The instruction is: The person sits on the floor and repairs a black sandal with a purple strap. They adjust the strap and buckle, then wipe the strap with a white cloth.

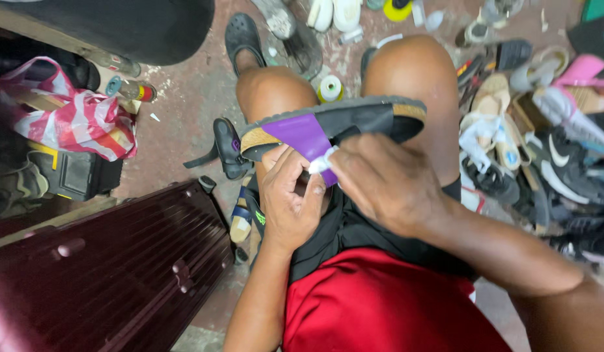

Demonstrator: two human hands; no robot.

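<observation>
Sandal (341, 120): across my knees, purple strap (302, 133) facing me.
My left hand (290, 199): fingers pinching the strap's lower edge.
My right hand (386, 182): clenched around a small white tube (321, 163), tip against the strap.
Suitcase (113, 267): maroon, at my left.

A single head-worn view is given, aimed steeply down and close over the lap, with knees (341, 85) toward twelve o'clock and floor (184, 130) beyond.
</observation>
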